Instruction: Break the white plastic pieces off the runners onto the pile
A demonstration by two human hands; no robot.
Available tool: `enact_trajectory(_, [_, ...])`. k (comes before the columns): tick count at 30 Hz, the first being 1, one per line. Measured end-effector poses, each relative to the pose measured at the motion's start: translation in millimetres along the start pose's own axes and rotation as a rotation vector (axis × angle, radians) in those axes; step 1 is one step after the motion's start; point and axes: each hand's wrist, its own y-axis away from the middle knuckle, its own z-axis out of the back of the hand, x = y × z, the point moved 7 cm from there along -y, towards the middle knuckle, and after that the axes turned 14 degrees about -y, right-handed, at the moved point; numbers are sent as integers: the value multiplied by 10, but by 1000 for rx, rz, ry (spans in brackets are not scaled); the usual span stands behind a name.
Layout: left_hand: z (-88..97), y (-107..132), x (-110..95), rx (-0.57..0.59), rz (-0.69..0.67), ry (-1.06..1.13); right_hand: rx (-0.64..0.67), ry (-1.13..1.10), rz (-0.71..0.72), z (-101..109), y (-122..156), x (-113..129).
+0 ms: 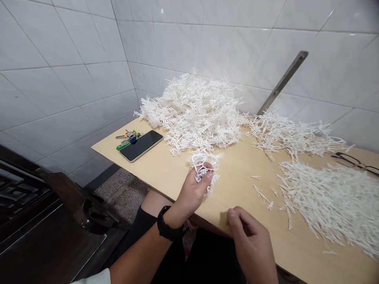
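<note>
My left hand [192, 189], with a black band on its wrist, is closed around a small bunch of white branched strands [204, 161] above the table [233, 173]. Loops and tips of the bunch stick out past the fingers. My right hand [251, 240] is at the table's front edge, curled with the thumb against the forefinger. Whatever it may hold is hidden. Behind the left hand rises a big heap of the same white strands [201, 114]. A few loose white strands [260, 193] lie between the right hand and a flat, combed-looking pile [334, 201] at the right.
A phone [142, 146] and a bunch of keys [129, 137] lie at the table's left end. Another strand pile [293, 134] is at the back right, near eyeglasses [352, 159]. A metal bar [281, 85] slants against the tiled wall. A dark wooden chair [85, 213] stands at left.
</note>
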Motion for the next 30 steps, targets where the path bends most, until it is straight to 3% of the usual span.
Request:
enact_trajectory(4, [-61, 41, -46, 84, -27, -35, -240, 338, 193, 431, -151, 95])
enact_trajectory(7, [-84, 78, -107, 109, -50, -66, -388, 446, 321, 552, -145, 222])
enact_trajectory(9, [-108, 94, -139, 135, -61, -89, -288, 306, 259, 425, -134, 211])
enact_trajectory(12, [-142, 108, -173, 174, -79, -105, -44, 0, 96, 35, -91, 152])
enact_trajectory(16, [-170, 119, -195, 218, -115, -124, -5, -254, 37, -264, -90, 141])
enact_trajectory(18, [-175, 128, -199, 222, -123, -126, 50, -427, -64, -351, -122, 69])
enact_trajectory(21, [-135, 147, -251, 134, -184, -155, 162, -663, -243, -439, -138, -40])
enact_trajectory(24, [-74, 155, -280, 21, -231, -178, 166, -639, -270, -418, -120, -80])
enact_trajectory(30, [122, 26, -68, -200, -97, -51, 170, -280, -91, -399, 25, 26])
